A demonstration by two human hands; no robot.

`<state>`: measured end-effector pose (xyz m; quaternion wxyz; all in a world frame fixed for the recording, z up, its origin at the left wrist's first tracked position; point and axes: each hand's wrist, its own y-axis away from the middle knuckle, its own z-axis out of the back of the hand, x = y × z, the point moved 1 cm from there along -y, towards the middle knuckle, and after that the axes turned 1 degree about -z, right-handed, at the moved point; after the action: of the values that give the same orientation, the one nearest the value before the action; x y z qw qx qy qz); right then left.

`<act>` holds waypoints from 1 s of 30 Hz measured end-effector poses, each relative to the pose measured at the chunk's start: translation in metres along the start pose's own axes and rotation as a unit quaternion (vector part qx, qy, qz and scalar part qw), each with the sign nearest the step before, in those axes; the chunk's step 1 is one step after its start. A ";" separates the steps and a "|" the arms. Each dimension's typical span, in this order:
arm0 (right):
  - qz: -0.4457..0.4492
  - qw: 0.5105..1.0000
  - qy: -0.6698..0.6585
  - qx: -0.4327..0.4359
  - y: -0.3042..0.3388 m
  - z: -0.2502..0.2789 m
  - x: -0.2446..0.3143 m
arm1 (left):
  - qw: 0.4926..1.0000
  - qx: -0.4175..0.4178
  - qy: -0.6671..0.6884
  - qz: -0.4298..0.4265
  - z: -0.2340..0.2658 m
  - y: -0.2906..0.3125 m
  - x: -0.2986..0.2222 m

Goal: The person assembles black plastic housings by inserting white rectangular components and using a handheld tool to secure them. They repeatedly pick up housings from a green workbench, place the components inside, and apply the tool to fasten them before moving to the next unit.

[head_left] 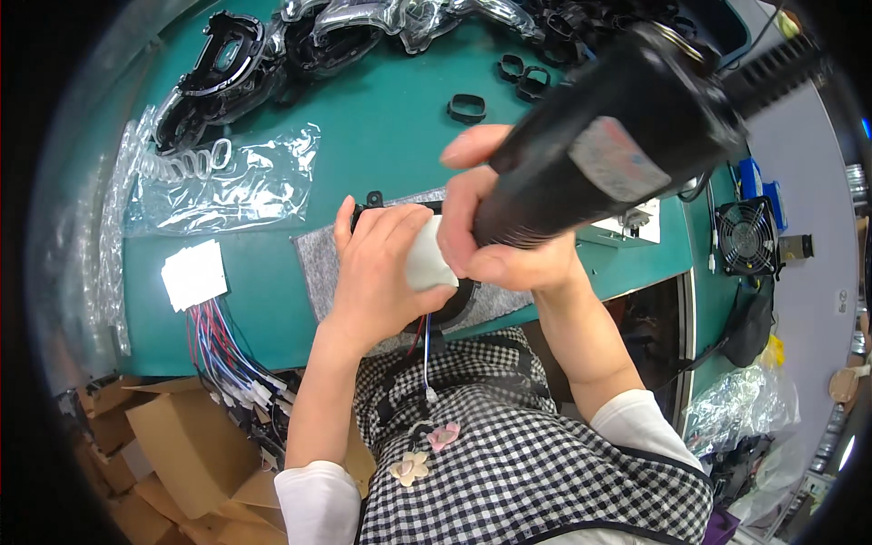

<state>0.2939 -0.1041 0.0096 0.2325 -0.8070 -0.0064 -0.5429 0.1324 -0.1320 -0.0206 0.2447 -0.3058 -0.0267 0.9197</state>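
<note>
My right hand (513, 232) is wrapped around the lower end of a black electric screwdriver (554, 154), which leans up to the right; its tip is hidden behind my fingers. My left hand (381, 263) grips a pale white plate (429, 259), with the thumb on its near edge and the fingers over its far side. Beneath both hands lies a round black part (451, 309), mostly covered, on a grey felt mat (318, 272). Red, blue and white wires (427, 350) run from it toward my checked apron and end in a small white connector.
White plates (193, 275) with bundled wires lie at the left table edge. Behind them is a clear plastic bag (241, 186) with white rings. Black housings (227, 64) line the back, near several black bands (467, 108). A fan (747, 236) stands right; cardboard boxes (191, 436) sit lower left.
</note>
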 end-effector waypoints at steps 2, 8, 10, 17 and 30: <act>0.005 1.000 0.004 -0.005 0.002 -0.001 -0.002 | 1.000 0.007 -0.004 -0.005 -0.001 0.000 0.001; 0.155 0.971 0.009 -0.181 0.023 0.005 0.037 | 0.999 0.026 -0.044 0.009 0.001 0.003 0.002; 0.304 0.920 0.011 -0.249 0.035 0.029 0.069 | 0.998 0.013 -0.062 0.000 -0.005 0.008 0.002; 0.286 0.857 0.241 -0.354 0.060 0.102 0.098 | 0.996 0.024 -0.085 -0.027 -0.009 0.007 0.004; 0.223 0.951 0.109 -0.185 0.049 0.018 0.076 | 0.997 -0.073 -0.022 0.024 -0.004 0.035 0.035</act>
<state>0.3535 -0.1593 0.0525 0.1933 -0.7523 0.3001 -0.5537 0.0955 -0.1466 -0.0504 0.1990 -0.3031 -0.0918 0.9274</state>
